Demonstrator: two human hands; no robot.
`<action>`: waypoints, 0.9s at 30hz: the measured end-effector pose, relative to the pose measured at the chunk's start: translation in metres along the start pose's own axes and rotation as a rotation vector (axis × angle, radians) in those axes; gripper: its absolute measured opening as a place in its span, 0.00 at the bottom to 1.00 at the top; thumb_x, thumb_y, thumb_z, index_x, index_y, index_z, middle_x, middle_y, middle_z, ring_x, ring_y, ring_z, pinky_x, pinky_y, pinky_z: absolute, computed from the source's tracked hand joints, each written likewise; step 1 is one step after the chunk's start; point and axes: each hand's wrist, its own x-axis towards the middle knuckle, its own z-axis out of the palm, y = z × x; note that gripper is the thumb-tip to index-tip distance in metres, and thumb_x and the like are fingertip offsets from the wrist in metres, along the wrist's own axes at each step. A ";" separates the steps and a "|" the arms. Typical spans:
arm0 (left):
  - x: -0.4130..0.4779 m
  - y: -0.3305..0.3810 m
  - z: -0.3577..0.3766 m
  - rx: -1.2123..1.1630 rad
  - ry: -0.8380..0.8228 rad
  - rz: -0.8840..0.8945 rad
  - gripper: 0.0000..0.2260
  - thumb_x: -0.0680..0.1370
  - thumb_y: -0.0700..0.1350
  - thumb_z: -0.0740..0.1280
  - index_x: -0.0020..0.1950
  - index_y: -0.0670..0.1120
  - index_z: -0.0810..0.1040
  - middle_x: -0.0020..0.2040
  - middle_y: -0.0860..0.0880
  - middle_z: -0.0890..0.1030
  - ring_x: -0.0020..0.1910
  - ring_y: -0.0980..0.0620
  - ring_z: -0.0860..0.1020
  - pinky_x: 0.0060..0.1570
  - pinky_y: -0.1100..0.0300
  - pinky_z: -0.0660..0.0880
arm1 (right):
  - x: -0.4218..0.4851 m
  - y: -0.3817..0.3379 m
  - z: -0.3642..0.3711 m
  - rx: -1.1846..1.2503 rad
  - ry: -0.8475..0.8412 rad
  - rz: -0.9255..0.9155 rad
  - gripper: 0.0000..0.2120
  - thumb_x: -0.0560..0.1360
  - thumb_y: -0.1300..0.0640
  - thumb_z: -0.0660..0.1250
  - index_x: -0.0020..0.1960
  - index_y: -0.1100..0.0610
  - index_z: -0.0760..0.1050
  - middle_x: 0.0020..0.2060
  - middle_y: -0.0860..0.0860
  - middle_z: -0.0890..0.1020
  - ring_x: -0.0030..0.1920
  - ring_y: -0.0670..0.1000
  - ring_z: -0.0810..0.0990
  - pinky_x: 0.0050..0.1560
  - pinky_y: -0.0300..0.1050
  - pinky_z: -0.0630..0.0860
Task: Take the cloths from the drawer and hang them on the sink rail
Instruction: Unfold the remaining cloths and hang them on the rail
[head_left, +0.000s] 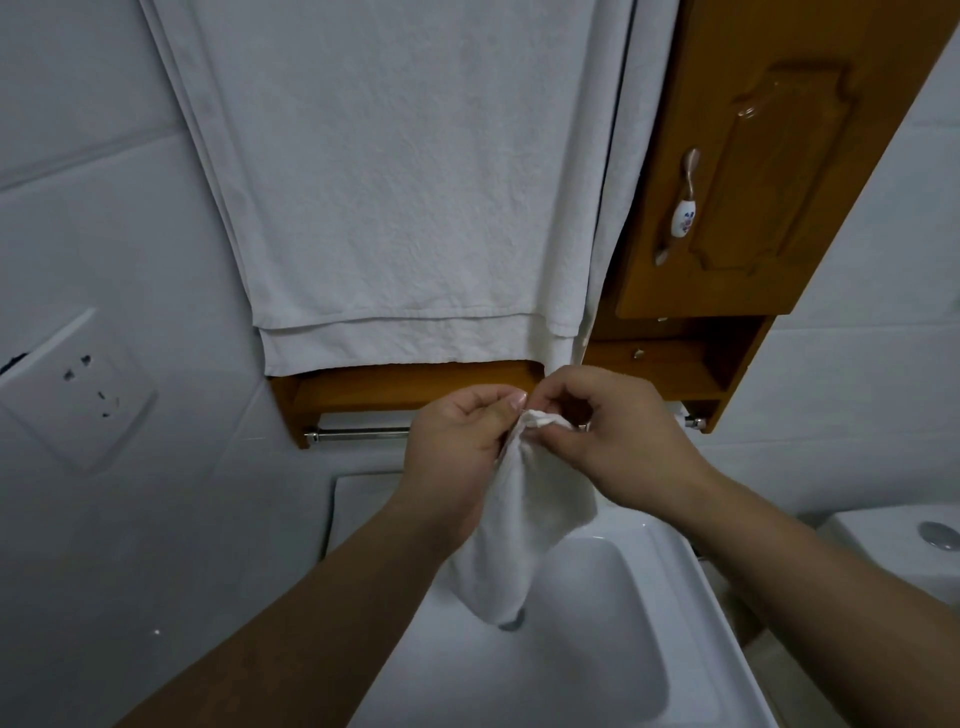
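A small white cloth (519, 525) hangs bunched over the white sink (597, 649). My left hand (457, 447) and my right hand (618, 441) both pinch its top edge, close together, just in front of the metal sink rail (358, 432). The rail runs under a wooden shelf (405, 387), and its middle is hidden by my hands. The drawer is not in view.
A large white towel (395, 182) hangs on the wall above the shelf. A wooden cabinet door (753, 171) with a ceramic handle is at the upper right. A wall socket (78, 389) is on the left, and a toilet tank (924, 545) on the right.
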 end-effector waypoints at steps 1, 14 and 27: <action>0.000 0.000 0.000 -0.001 0.018 -0.006 0.07 0.79 0.42 0.69 0.48 0.43 0.86 0.49 0.38 0.85 0.52 0.38 0.84 0.55 0.45 0.79 | 0.002 -0.001 -0.003 0.030 -0.038 0.034 0.07 0.70 0.54 0.77 0.46 0.46 0.81 0.40 0.43 0.82 0.42 0.44 0.79 0.42 0.38 0.77; -0.008 0.011 -0.005 0.161 -0.152 -0.002 0.11 0.75 0.37 0.72 0.57 0.45 0.84 0.52 0.46 0.86 0.53 0.46 0.85 0.55 0.50 0.81 | 0.016 0.002 -0.014 0.172 -0.146 0.265 0.09 0.67 0.53 0.80 0.44 0.50 0.83 0.39 0.48 0.84 0.41 0.46 0.82 0.43 0.45 0.81; 0.008 0.011 -0.017 0.016 0.180 0.051 0.06 0.78 0.43 0.71 0.45 0.50 0.87 0.49 0.45 0.86 0.52 0.46 0.84 0.47 0.54 0.80 | 0.017 0.014 -0.005 0.329 -0.352 0.319 0.14 0.68 0.49 0.79 0.45 0.57 0.82 0.40 0.53 0.84 0.41 0.55 0.83 0.43 0.53 0.81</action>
